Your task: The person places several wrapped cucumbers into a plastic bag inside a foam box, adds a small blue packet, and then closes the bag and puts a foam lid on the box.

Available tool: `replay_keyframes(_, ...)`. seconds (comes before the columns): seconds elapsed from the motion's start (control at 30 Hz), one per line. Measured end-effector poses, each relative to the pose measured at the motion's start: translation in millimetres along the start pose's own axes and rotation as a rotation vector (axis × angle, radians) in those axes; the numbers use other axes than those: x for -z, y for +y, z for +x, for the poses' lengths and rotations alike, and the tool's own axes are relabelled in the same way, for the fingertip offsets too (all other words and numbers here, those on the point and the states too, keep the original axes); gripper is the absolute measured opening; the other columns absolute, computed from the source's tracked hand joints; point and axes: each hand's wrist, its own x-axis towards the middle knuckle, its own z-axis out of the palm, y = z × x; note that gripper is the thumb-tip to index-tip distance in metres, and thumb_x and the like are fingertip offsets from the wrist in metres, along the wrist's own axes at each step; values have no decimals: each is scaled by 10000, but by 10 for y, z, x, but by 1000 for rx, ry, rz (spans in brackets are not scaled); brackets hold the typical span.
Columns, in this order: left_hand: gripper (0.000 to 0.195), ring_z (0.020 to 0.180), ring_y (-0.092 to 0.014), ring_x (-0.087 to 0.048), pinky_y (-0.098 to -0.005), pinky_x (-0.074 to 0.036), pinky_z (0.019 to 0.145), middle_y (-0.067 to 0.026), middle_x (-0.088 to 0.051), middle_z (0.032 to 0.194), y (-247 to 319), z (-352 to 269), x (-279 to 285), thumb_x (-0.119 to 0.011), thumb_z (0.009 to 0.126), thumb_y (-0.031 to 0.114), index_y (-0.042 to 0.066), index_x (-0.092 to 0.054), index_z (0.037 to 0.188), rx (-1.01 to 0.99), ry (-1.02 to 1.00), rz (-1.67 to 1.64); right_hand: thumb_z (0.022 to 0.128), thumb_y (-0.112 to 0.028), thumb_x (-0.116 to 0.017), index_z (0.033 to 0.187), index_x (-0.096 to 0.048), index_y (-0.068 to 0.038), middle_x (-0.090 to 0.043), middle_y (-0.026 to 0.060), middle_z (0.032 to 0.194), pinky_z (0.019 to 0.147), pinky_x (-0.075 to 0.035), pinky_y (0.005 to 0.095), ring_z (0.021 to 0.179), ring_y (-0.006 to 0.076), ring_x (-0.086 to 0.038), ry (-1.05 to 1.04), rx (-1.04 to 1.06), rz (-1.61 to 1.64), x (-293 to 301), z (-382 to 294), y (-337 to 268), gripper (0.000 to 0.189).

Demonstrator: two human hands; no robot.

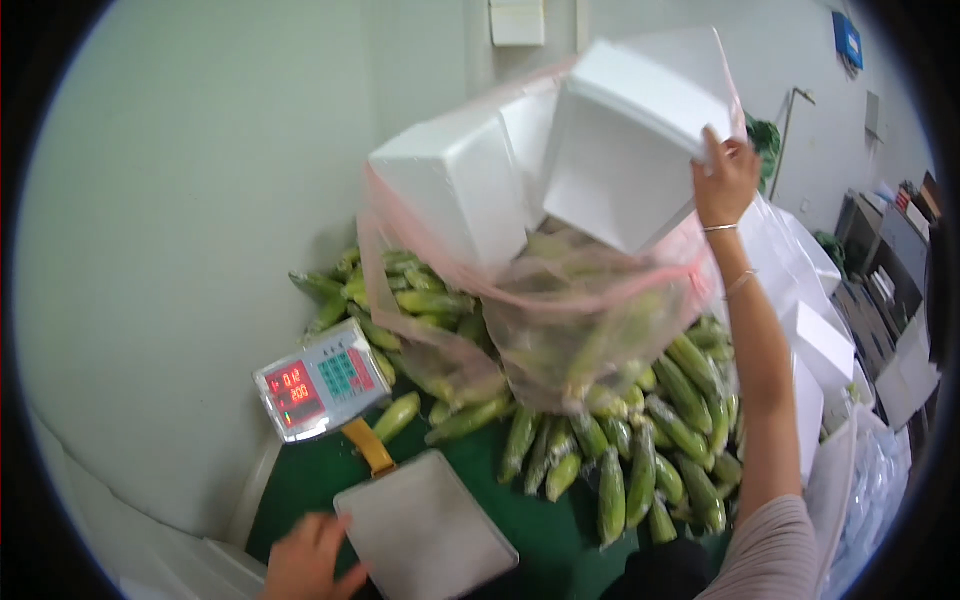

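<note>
My right hand (pixel 724 176) grips the edge of a white foam box (pixel 615 165) at the mouth of a clear plastic bag with a pink rim (pixel 585 304). More white foam boxes (pixel 457 187) sit in the bag. Beneath and around it lie many ears of corn in green husks (pixel 641 476), some in clear film. At the lower left, my left hand (pixel 311 559) is beside the metal pan (pixel 427 525) of a digital scale, fingers apart and holding nothing. The scale's display and keypad unit (pixel 322 382) stands tilted behind the pan, lit with red digits.
The corn and scale rest on a green tabletop (pixel 300 480). A pale wall (pixel 202 187) rises at the left. To the right are another foam box (pixel 821 341) and a white container of clear plastic (pixel 870 487). Cluttered shelving (pixel 900 240) stands farther right.
</note>
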Motion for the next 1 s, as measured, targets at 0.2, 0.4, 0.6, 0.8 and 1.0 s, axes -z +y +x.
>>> replay_keyframes(0.2,966,1247,-371,-346,-427,-282,1055,-234,-338,1349,486,1007,-162,-801,623,110,-16,-231,1393,-182,530,-244,473,-75,-778,1021,-691,-169,-525,95,900,757,-433,372,875,266,-511,-79,251,520,1884,380,-564,563)
replay_keyframes(0.4,610,1049,-321,-549,-389,-431,920,-221,-525,1205,-280,1018,-943,-672,788,49,-56,-369,1307,102,534,-580,632,-185,-789,1366,-370,-144,-461,172,1144,882,-401,415,1036,327,-467,-746,72,948,2594,-611,-1329,846)
replay_keyframes(0.6,468,993,-336,-595,-384,-462,873,-246,-581,1138,-1068,572,-2061,-632,787,80,-110,-491,1191,363,240,-154,785,-196,-658,1168,-507,4,-575,193,1061,824,-472,404,966,335,-573,-931,-1066,403,5154,-2232,523,457)
replay_keyframes(0.8,425,815,-356,-635,-410,-506,750,-268,-635,957,-1714,557,-2251,-646,702,94,-151,-565,1039,482,110,-288,786,-86,-585,1019,-489,21,-545,212,941,770,-448,421,894,363,-538,-1108,-1369,-643,8655,-3599,226,273)
replay_keyframes(1.0,523,794,-365,-635,-414,-505,722,-279,-633,926,-2145,830,-2181,-726,698,231,-176,-558,980,529,-66,-266,767,-170,-651,1091,-462,-12,-568,200,1022,773,-483,414,925,357,-578,-1437,-1088,-921,8644,-3686,138,407)
